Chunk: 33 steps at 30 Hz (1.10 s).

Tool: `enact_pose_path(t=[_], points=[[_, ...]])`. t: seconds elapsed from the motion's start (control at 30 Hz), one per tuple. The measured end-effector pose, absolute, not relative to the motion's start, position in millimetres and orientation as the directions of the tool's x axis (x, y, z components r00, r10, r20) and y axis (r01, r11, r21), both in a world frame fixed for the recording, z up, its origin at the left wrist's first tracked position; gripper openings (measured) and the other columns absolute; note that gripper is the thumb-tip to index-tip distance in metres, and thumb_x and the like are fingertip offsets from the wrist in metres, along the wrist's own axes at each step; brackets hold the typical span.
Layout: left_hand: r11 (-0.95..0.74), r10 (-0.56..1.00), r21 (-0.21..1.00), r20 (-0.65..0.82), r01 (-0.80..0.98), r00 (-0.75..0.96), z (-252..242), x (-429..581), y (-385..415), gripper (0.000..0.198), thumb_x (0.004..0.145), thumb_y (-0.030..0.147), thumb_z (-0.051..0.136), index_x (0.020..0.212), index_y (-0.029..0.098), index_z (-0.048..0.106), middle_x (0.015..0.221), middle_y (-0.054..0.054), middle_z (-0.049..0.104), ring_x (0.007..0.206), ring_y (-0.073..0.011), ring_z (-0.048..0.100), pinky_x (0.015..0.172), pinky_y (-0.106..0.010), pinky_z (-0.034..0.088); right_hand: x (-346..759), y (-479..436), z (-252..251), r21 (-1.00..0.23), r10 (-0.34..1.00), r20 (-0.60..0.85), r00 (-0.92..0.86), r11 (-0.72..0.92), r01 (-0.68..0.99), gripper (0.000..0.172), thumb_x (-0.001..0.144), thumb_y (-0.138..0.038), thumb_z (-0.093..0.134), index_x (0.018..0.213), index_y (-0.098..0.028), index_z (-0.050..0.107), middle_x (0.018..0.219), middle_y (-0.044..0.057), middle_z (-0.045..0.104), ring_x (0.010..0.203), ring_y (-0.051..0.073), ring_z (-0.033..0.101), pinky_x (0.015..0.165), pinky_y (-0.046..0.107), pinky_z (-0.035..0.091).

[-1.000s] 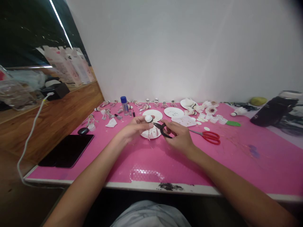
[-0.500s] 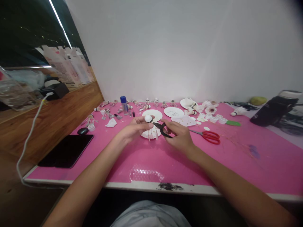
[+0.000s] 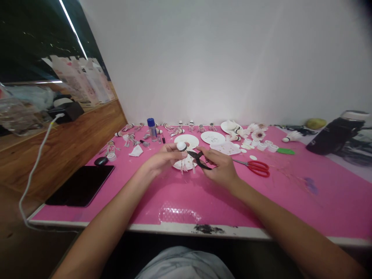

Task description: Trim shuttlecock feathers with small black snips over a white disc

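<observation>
Our left hand (image 3: 162, 159) is closed around a small shuttlecock with a round white cork head (image 3: 181, 146), holding it just above a white paper plate (image 3: 176, 166) on the pink table cover (image 3: 186, 193). Our right hand (image 3: 222, 169) grips the small black-handled scissors (image 3: 200, 158), whose blades point toward the shuttlecock. The red-handled scissors (image 3: 257, 167) lie near, on the right.

Pink-covered table (image 3: 203, 201) with red scissors (image 3: 255, 167), black tablet (image 3: 81, 186), blue-capped bottle (image 3: 152, 130).

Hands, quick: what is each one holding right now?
Left hand: closed, holding a shuttlecock.
Right hand: closed, holding black scissors.
</observation>
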<state>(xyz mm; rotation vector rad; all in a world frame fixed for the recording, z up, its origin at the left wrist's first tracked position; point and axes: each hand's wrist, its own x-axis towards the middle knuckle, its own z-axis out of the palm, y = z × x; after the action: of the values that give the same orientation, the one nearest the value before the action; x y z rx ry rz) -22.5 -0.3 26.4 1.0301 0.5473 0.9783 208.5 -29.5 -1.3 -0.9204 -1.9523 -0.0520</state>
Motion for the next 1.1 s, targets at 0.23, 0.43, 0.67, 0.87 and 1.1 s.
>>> enact_pose_path(t=[0.23,0.43,0.67,0.87,1.1], points=[[0.169,0.87,0.903,0.051,-0.395,0.49,28,-24,-2,0.04,0.066,0.014,0.093,0.104,0.017,0.081,0.09,-0.005,0.079,0.085,-0.0177,0.073,0.088,-0.033,0.052,208,-32,3,-0.29,0.567,0.774,-0.282,0.713,0.639,0.04,0.091,-0.026,0.07,0.131,-0.024,0.074,0.078,0.004,0.072,0.066,0.017,0.062,0.063,0.026,0.05],[0.15,0.85,0.906,0.086,-0.396,0.52,30,-28,0,0.037,0.068,0.016,0.093,0.103,0.017,0.082,0.093,-0.005,0.079,0.087,-0.0184,0.073,0.089,-0.034,0.051,209,-30,1,-0.245,0.517,0.797,-0.312,0.749,0.616,0.041,0.092,-0.019,0.064,0.132,-0.022,0.071,0.071,0.001,0.065,0.061,0.014,0.056,0.058,0.025,0.046],[0.17,0.83,0.906,0.081,-0.389,0.552,30,-34,2,0.034,0.069,0.015,0.092,0.102,0.017,0.082,0.085,-0.005,0.079,0.08,-0.0152,0.073,0.088,-0.031,0.052,208,-32,9,-0.157,0.43,0.835,-0.343,0.783,0.602,0.039,0.092,-0.013,0.062,0.129,-0.021,0.071,0.073,0.0,0.067,0.062,0.013,0.059,0.06,0.024,0.048],[0.176,0.819,0.919,0.062,-0.352,0.57,29,-33,1,0.034,0.067,0.017,0.093,0.1,0.016,0.082,0.085,-0.007,0.078,0.08,-0.0192,0.073,0.082,-0.034,0.054,213,-28,19,-0.074,0.362,0.843,-0.397,0.81,0.582,0.042,0.09,-0.009,0.062,0.129,-0.023,0.07,0.078,0.001,0.07,0.068,0.014,0.064,0.064,0.025,0.051],[0.198,0.806,0.929,0.027,-0.313,0.591,27,-34,3,0.036,0.064,0.017,0.095,0.098,0.016,0.083,0.079,-0.004,0.075,0.076,-0.0158,0.071,0.08,-0.03,0.054,223,-22,28,0.036,0.32,0.817,-0.48,0.802,0.597,0.041,0.092,-0.01,0.059,0.13,-0.022,0.07,0.083,0.004,0.072,0.075,0.017,0.066,0.067,0.028,0.051]])
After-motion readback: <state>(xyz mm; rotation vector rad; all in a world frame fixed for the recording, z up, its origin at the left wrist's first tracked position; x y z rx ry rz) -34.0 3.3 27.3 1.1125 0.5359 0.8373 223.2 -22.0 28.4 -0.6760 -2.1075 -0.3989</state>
